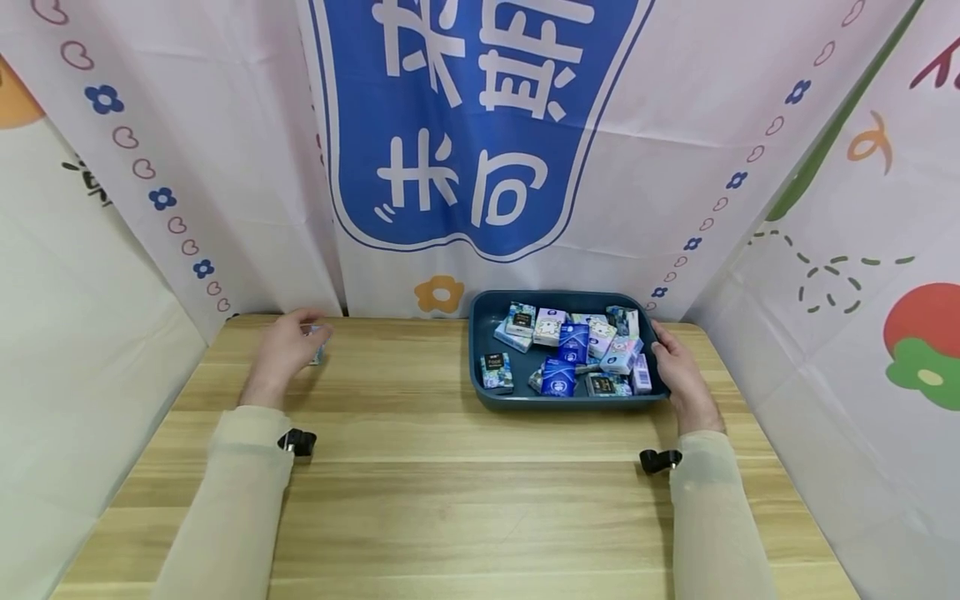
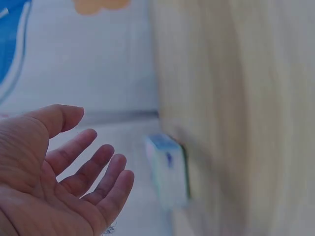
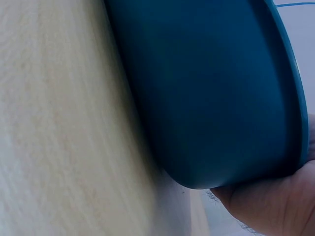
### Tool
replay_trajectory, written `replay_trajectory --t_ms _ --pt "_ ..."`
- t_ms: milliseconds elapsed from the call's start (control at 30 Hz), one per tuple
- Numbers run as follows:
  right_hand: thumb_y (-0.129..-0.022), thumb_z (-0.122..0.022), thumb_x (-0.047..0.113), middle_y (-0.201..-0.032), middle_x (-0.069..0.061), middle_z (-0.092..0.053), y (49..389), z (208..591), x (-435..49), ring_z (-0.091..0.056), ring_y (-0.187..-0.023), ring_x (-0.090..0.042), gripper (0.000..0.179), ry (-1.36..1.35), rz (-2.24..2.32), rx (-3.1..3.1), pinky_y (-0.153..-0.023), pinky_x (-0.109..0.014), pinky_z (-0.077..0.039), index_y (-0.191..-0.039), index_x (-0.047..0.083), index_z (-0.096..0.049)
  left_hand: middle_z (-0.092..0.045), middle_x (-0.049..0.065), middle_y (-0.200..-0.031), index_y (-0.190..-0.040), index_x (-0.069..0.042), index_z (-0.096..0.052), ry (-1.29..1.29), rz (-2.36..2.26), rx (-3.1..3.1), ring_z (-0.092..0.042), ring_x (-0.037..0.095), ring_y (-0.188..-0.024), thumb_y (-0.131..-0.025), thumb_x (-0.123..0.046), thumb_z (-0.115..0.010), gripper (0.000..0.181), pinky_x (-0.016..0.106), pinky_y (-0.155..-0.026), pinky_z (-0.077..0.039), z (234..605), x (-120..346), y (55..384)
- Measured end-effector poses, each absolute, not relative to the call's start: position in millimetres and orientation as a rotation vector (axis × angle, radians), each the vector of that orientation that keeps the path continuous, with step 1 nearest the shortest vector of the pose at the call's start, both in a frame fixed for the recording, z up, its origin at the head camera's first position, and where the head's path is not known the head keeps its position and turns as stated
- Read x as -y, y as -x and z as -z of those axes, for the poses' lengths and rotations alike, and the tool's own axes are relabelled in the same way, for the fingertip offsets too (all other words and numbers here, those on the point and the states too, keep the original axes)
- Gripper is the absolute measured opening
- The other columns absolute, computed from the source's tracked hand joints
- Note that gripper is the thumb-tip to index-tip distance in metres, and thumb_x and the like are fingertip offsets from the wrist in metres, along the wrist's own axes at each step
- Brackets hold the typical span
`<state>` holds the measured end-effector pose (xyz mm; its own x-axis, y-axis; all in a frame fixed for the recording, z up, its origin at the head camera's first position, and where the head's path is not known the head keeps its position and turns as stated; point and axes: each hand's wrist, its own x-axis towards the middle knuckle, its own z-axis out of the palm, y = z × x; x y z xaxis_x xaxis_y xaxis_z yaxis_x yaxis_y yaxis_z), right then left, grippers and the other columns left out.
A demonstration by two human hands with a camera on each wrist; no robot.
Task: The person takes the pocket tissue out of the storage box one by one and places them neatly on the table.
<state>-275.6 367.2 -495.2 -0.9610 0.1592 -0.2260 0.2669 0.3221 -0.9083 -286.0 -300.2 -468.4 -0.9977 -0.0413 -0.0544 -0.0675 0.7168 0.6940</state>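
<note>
At the far left of the table, my left hand (image 1: 291,348) hovers beside a small light-blue and white tissue pack (image 1: 317,347). The left wrist view shows its fingers spread, loosely bent and empty, with the blurred tissue pack (image 2: 170,172) standing on the table just beyond them. Over on the right, my right hand (image 1: 678,367) grips the right end of a dark teal tray (image 1: 525,402) at its rim. In the right wrist view, that hand (image 3: 275,204) lies against the tray's end wall (image 3: 211,98); most of its fingers are hidden.
Several small packs (image 1: 558,375), dark blue, lilac, and floral with black labels, lie jumbled in the tray. A white printed curtain (image 1: 397,287) hangs along the back edge of the wooden table (image 1: 465,500). More printed cloth encloses both sides.
</note>
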Motion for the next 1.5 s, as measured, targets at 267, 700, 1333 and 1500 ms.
replay_trajectory --t_ms 267,700,1333,1500 --pt "-0.129 -0.028 0.024 -0.200 -0.009 -0.004 274.6 494.5 -367.7 -0.007 -0.186 -0.040 0.062 -0.414 1.723 -2.472 -0.152 -0.062 -0.013 -0.190 0.025 -0.015 -0.064 0.029 -0.169 -0.168 -0.005 -0.061 -0.019 -1.289 -2.872 -0.063 0.053 -0.155 -0.117 -0.039 -0.065 0.061 0.071 -0.130 -0.050 450.9 250.8 281.3" --pt "-0.128 -0.029 0.022 -0.200 -0.011 -0.005 274.6 491.9 -365.6 -0.007 -0.186 -0.041 0.062 -0.403 1.730 -2.470 -0.152 -0.062 -0.012 -0.189 0.023 -0.015 -0.063 0.029 -0.170 -0.166 -0.002 -0.062 -0.178 -1.328 -2.882 -0.062 0.052 -0.156 -0.120 -0.026 -0.065 0.052 0.068 -0.133 -0.050 436.1 175.6 272.7" --pt "-0.129 -0.031 0.026 -0.200 -0.011 -0.004 277.1 495.3 -369.9 -0.008 -0.185 -0.043 0.063 -0.440 1.725 -2.443 -0.152 -0.066 -0.012 -0.189 0.027 -0.016 -0.069 0.018 -0.164 -0.159 -0.012 -0.071 -0.303 -1.399 -2.760 -0.066 0.041 -0.153 -0.118 -0.029 -0.073 0.044 0.060 -0.130 -0.057 436.6 78.9 268.2" --pt "-0.129 -0.027 0.026 -0.200 -0.010 -0.001 276.1 494.0 -367.9 -0.008 -0.185 -0.042 0.062 -0.464 1.712 -2.434 -0.152 -0.065 -0.012 -0.189 0.028 -0.013 -0.071 0.022 -0.159 -0.157 -0.010 -0.072 -0.315 -1.352 -2.784 -0.069 0.042 -0.149 -0.117 -0.023 -0.074 0.042 0.059 -0.127 -0.059 435.4 50.7 258.7"
